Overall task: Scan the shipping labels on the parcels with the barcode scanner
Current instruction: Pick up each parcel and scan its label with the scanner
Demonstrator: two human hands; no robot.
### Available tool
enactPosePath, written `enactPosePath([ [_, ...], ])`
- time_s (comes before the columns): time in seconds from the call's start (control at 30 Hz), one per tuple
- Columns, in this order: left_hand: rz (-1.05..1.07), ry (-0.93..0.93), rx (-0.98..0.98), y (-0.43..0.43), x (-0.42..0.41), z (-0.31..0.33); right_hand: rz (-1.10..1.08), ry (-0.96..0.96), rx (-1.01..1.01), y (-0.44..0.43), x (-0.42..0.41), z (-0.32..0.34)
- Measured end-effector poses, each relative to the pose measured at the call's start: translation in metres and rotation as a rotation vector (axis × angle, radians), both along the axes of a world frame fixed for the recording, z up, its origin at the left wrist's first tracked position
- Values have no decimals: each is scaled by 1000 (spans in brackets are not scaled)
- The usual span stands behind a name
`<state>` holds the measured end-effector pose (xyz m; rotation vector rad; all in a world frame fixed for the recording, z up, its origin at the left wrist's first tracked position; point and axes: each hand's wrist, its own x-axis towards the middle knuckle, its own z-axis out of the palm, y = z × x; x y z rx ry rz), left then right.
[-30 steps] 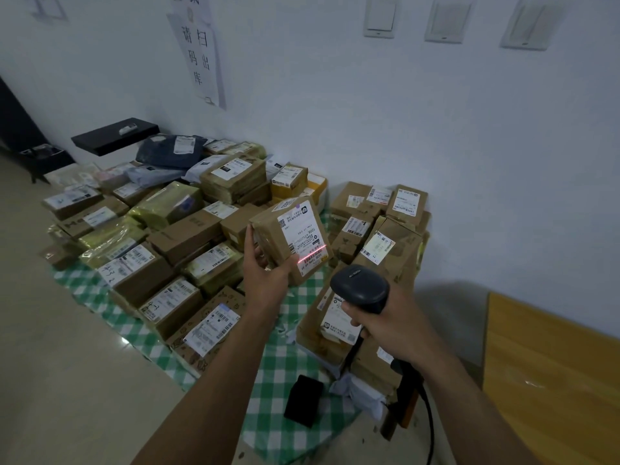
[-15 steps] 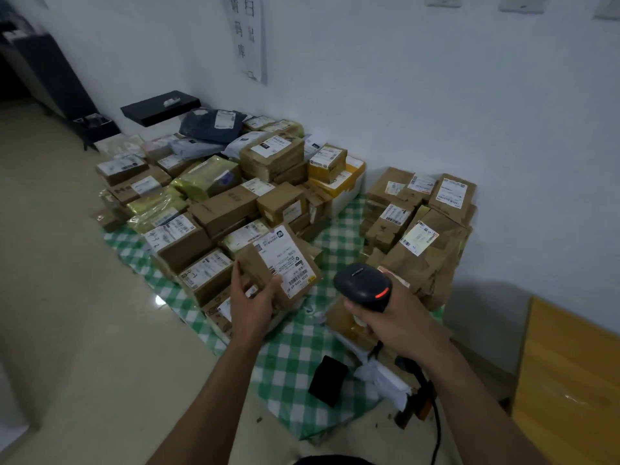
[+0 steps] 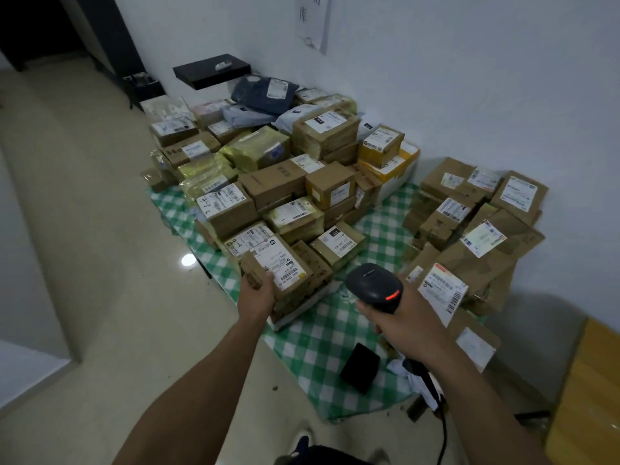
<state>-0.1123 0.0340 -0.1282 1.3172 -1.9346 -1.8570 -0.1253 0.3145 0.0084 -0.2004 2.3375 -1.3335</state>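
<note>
So its label (image 3: 280, 266) faces up, my left grip (image 3: 257, 295) clasps the box (image 3: 249, 267) at centre frame. My right grip (image 3: 402, 325) clamps the scanner (image 3: 374, 286).

left hand (image 3: 256, 293) gripping parcel (image 3: 278, 268), right hand (image 3: 407, 322) — scanner (image 3: 374, 285)

Bare cloth (image 3: 382, 239) between parcel piles (image 3: 268, 186)

The top edge cuts off the wall notice (image 3: 312, 20); text on the shipping label (image 3: 281, 263) is illegibly small.
</note>
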Motion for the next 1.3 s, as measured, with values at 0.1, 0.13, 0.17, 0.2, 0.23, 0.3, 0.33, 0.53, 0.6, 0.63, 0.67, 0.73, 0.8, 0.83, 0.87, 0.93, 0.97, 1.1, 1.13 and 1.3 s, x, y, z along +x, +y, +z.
enactPosePath([
  [0.1, -18, -4, -239, 10, 0, 13, -49, -6, -10, 8, 4, 2],
  [0.13, -45, -21, -378, 18, 0, 21, -69, -3, -23, 13, 5, 2],
  [0.17, -80, -14, -491, 30, 1, 30, -95, -1, -36, 19, 6, 3],
  [0.2, -127, 26, -559, 44, 1, 39, -124, -4, -54, 26, 8, 5],
  [0.23, -187, 84, -585, 60, 0, 47, -155, -6, -69, 33, 9, 7],
  [0.3, -340, 187, -557, 96, -1, 59, -203, 17, -84, 50, 12, 8],
  [0.33, -422, 224, -498, 114, -2, 64, -231, 31, -84, 59, 12, 7],
  [0.53, -794, 202, -307, 195, -16, 72, -389, 63, -9, 110, 17, 6],
  [0.6, -861, 117, -367, 209, -22, 65, -413, 74, 0, 122, 19, 1],
  [0.63, -874, 64, -403, 214, -23, 62, -424, 66, -6, 126, 20, -1],
  [0.67, -872, 18, -430, 217, -25, 59, -425, 57, -17, 130, 21, -4],
  [0.73, -846, -20, -445, 220, -27, 54, -423, 46, -45, 134, 25, -5],
  [0.8, -844, -3, -422, 221, -27, 51, -416, 55, -49, 138, 28, -9],
  [0.83, -847, 7, -406, 222, -26, 47, -414, 54, -45, 140, 29, -10],
  [0.87, -838, 23, -388, 222, -24, 44, -422, 51, -48, 140, 29, -12],
  [0.93, -796, 62, -350, 222, -21, 30, -444, 40, -71, 139, 27, -15],
  [0.97, -774, 88, -324, 222, -19, 22, -454, 32, -94, 138, 26, -16],
  [1.1, -705, 163, -159, 223, -10, 41, -514, -17, -210, 125, 17, -29],
  [1.13, -695, 167, -123, 223, -10, 45, -519, -37, -240, 121, 14, -33],
  [1.3, -707, 176, -40, 221, -13, 56, -517, -89, -299, 101, 8, -33],
])
